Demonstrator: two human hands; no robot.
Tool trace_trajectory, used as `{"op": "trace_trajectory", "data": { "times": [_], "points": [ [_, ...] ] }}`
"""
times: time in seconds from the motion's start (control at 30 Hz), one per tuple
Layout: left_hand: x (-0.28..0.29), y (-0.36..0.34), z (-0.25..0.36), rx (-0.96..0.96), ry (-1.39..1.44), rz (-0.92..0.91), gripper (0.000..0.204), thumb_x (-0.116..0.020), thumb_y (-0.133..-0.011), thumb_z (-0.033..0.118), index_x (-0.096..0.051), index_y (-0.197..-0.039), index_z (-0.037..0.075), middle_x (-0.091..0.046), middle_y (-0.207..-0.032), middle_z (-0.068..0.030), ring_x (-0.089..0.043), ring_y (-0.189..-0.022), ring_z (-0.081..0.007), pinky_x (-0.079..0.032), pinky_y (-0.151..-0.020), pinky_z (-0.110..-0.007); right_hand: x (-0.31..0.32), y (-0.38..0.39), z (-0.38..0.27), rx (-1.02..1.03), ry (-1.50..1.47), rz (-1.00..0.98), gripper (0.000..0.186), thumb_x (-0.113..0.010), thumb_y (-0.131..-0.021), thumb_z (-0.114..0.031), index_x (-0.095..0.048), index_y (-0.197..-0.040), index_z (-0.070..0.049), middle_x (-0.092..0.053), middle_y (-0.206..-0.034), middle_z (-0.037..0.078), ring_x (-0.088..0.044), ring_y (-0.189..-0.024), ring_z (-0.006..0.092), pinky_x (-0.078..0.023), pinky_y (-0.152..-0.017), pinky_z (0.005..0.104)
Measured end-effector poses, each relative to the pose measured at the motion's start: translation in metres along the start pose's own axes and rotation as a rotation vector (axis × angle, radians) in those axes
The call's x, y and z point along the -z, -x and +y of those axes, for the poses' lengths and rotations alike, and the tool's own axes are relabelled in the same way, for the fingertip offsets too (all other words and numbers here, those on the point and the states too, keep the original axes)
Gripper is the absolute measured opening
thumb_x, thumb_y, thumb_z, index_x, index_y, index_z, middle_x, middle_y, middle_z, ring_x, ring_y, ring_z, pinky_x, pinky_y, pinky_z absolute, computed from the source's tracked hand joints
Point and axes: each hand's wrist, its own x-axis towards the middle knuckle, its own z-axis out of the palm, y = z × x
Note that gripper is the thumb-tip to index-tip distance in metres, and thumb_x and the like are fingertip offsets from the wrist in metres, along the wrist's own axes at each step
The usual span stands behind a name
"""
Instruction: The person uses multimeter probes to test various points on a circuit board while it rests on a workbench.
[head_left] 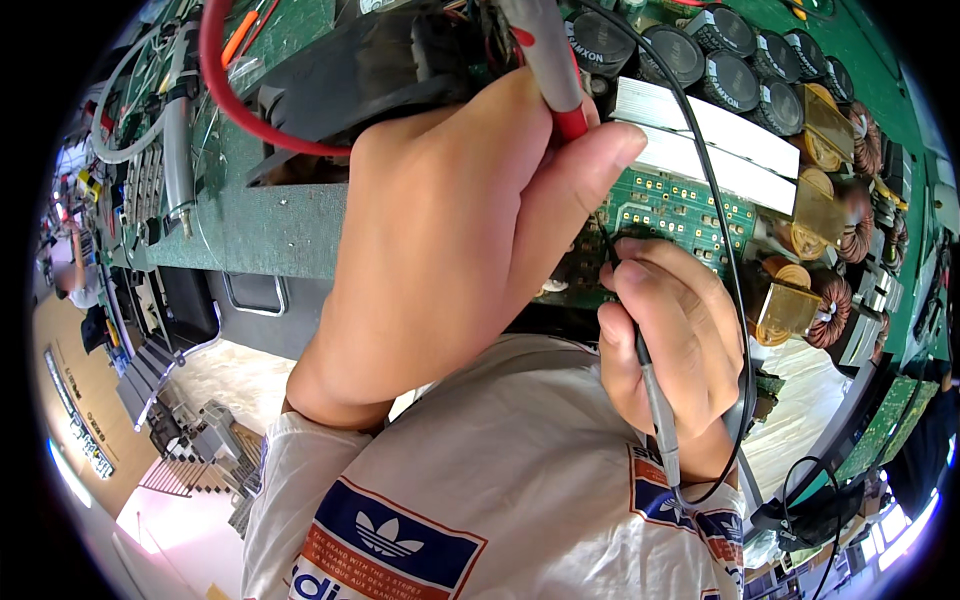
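Pinched between thumb and fingers of my left hand (450, 210) is a grey and red test probe (545, 55). Its tip is hidden behind that hand. My right hand (685, 330), lower and further right, grips a slim black and grey test probe (657, 405) like a pen. That probe's tip points up at the green circuit board (690, 210); I cannot tell whether it touches. A black lead (708, 150) leaves the probe's lower end and loops up across the board. Pale metal heatsinks (720, 150) stand on the board just above my right hand.
Several black cylindrical capacitors (730, 80) fill the board's far side. Yellow transformers (790, 305) and copper coils (830, 305) line its right. A thick red cable (215, 75) arcs over a dark plastic part (350, 75) on the green bench (280, 230). A grey rod-shaped tool (180, 150) lies at left.
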Motion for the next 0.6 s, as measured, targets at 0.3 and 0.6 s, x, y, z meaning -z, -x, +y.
{"op": "trace_trajectory", "data": {
  "times": [0.3,0.6],
  "points": [
    [-0.001,0.002,-0.001,0.025,0.001,0.011,0.018,-0.070,-0.100,0.018,-0.071,-0.099,0.000,-0.068,-0.066,-0.0034,-0.064,-0.056,-0.0073,-0.047,-0.051,-0.021,-0.002,-0.004,-0.003,-0.025,-0.009,0.021,0.033,-0.083,-0.081,-0.002,-0.069,-0.109,0.006,-0.071,-0.090,0.015,-0.072,-0.088,0.0333,-0.058,-0.069,0.0379],
    [-0.007,-0.001,0.002,-0.053,0.059,0.029,0.016,-0.072,-0.097,0.015,-0.069,-0.095,-0.001,-0.066,-0.065,-0.0048,-0.063,-0.056,-0.0102,-0.047,-0.053,-0.025,0.002,-0.010,-0.011,-0.080,0.004,-0.002,0.024,-0.078,-0.084,0.002,-0.069,-0.106,0.007,-0.070,-0.085,0.016,-0.071,-0.085,0.0338,-0.057,-0.070,0.0384]
  ]
}}
